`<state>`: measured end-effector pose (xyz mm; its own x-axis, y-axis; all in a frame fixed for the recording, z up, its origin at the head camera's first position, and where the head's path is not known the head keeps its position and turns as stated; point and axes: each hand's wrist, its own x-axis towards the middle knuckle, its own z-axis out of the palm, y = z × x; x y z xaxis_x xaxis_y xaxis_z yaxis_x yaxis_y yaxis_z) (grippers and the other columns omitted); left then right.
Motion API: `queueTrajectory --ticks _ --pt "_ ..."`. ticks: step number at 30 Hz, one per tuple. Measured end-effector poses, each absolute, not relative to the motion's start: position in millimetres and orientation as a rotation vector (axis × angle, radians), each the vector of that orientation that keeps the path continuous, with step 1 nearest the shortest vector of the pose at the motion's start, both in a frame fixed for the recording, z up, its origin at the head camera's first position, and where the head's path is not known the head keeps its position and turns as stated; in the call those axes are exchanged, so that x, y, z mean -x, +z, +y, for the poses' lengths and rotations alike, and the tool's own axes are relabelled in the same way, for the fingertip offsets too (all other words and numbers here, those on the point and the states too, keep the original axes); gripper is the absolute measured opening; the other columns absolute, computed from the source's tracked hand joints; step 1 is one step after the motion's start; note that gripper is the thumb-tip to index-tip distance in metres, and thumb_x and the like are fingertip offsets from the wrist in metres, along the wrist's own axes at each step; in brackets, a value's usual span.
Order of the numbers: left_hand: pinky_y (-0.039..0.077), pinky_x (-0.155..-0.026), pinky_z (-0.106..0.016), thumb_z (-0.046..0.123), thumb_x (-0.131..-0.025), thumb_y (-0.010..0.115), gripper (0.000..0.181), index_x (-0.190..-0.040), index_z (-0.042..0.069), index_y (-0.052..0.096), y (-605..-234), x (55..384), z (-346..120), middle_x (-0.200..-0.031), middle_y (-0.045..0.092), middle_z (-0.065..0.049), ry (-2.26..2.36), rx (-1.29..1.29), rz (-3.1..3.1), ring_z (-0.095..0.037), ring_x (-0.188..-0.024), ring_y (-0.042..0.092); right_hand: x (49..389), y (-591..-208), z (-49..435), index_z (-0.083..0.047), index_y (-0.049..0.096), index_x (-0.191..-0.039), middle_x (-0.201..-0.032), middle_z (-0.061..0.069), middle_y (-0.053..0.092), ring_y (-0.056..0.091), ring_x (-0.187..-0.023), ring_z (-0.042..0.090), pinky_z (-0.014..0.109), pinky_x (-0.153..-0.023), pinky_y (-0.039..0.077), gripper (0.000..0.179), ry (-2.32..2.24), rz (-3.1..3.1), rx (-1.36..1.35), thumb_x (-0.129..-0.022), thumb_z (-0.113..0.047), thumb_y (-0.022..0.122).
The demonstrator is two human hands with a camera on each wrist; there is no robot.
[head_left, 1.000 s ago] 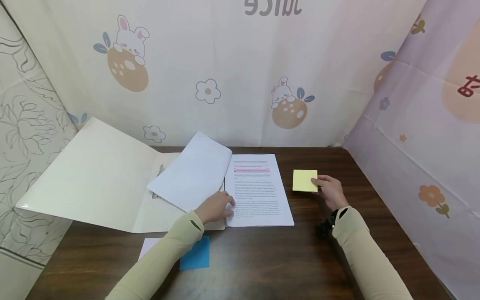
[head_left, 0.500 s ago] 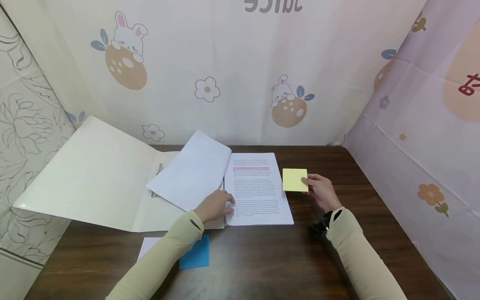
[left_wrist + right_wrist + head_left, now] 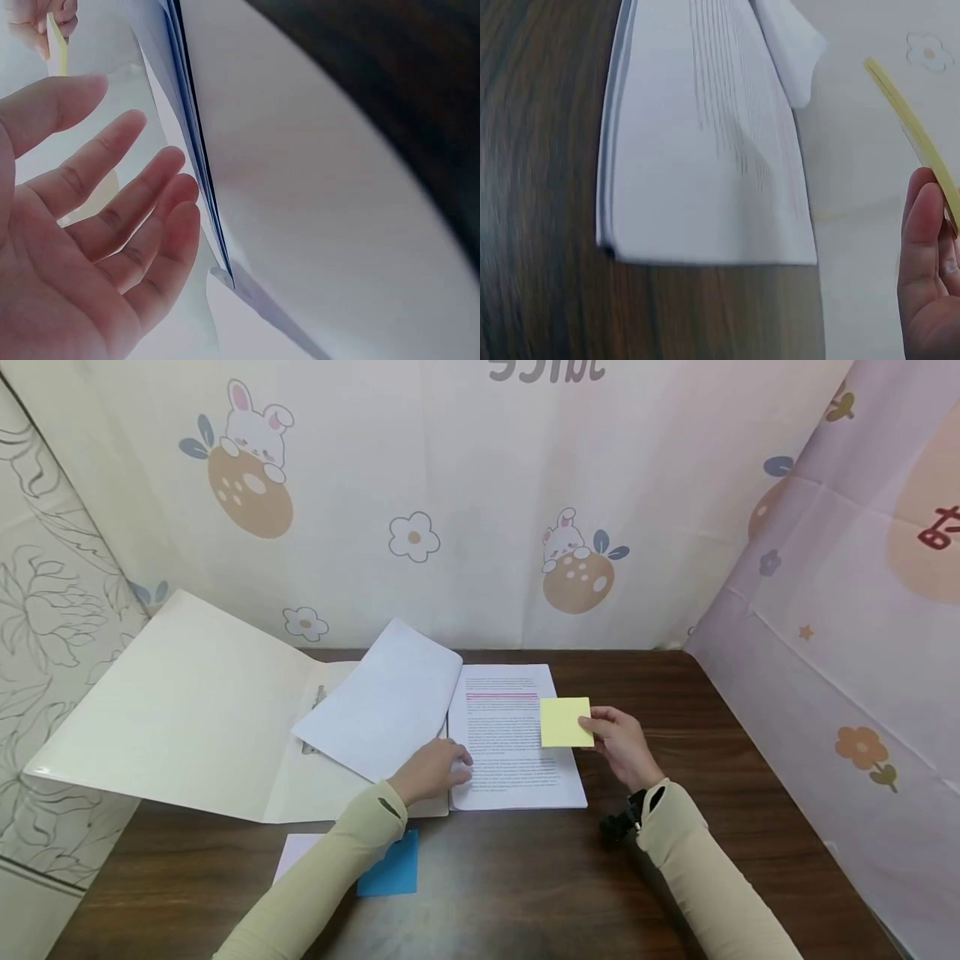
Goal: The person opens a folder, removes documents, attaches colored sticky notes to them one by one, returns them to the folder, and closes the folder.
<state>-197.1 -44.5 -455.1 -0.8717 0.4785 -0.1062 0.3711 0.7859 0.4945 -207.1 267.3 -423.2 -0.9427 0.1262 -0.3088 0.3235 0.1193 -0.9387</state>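
My right hand (image 3: 621, 745) pinches a yellow sticky note pad (image 3: 562, 722) by its right edge. In the head view the pad overlaps the right side of a printed page (image 3: 502, 768) with pink-marked lines near its top. The right wrist view shows this pad (image 3: 907, 112) edge-on, held up between thumb and fingers. At the page's left margin lies my left hand (image 3: 426, 771), its fingers loosely bent. Nothing is held in that hand (image 3: 97, 247) in the left wrist view. Turned-over white sheets (image 3: 382, 693) fold to the left beside it.
An opened white folder (image 3: 187, 710) spreads at the left, its cover raised, with a metal clip partly under the sheets. A blue paper square (image 3: 390, 872) and a pale lilac paper (image 3: 294, 850) lie on the dark wooden table (image 3: 510, 893), partly behind the left sleeve.
My right hand has carried the yellow sticky note pad leftward, from beside the printed page to over its right part. The left hand has stayed at the page's margin.
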Motion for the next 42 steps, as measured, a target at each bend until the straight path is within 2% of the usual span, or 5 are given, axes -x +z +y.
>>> queueTrajectory --ticks 6,13,18,29,42 --pt "0.047 -0.103 -0.045 0.028 -0.093 0.064 0.028 -0.115 0.012 0.069 -452.5 196.3 -41.8 -0.124 0.065 -0.01 0.797 -0.627 2.721 -0.027 -0.119 0.059 201.6 -419.9 252.7 0.001 0.049 -0.13 -0.104 -0.001 0.062 0.063 -0.085 0.007 0.023 -0.078 0.053 0.043 -1.928 2.231 -0.386 -0.096 -0.022 0.061" --pt "0.052 -0.093 -0.039 0.027 -0.094 0.062 0.028 -0.118 0.014 0.067 -446.0 193.7 -34.3 -0.118 0.067 -0.006 0.961 -0.535 2.697 -0.021 -0.108 0.06 195.3 -420.7 238.4 0.001 0.049 -0.129 -0.111 0.005 0.063 0.064 -0.087 0.011 0.023 -0.078 0.054 0.04 -1.916 2.214 -0.344 -0.097 -0.02 0.059" --pt "0.053 -0.085 -0.035 0.024 -0.095 0.061 0.028 -0.119 0.01 0.065 -440.1 193.9 -29.8 -0.112 0.068 -0.005 1.122 -0.491 2.687 -0.019 -0.101 0.062 192.9 -420.5 229.6 0.001 0.05 -0.126 -0.106 0.003 0.065 0.065 -0.085 0.011 0.023 -0.075 0.054 0.037 -1.901 2.203 -0.313 -0.096 -0.018 0.06" --pt "0.054 -0.087 -0.037 0.027 -0.096 0.058 0.039 -0.13 0.009 0.06 -430.8 189.1 -18.0 -0.108 0.068 -0.009 1.359 -0.379 2.616 -0.021 -0.1 0.064 184.4 -419.0 209.7 0.002 0.049 -0.126 -0.095 0.002 0.072 0.067 -0.082 0.01 0.023 -0.073 0.055 0.036 -1.902 2.179 -0.238 -0.094 -0.011 0.06" --pt "0.058 -0.081 -0.033 0.026 -0.096 0.059 0.042 -0.13 0.003 0.057 -431.0 189.0 -13.0 -0.095 0.072 -0.01 1.712 -0.171 2.225 -0.015 -0.078 0.068 178.9 -419.8 191.6 0.003 0.047 -0.124 -0.085 -0.002 0.071 0.066 -0.076 0.01 0.024 -0.07 0.055 0.035 -1.889 2.186 -0.157 -0.092 -0.005 0.061"
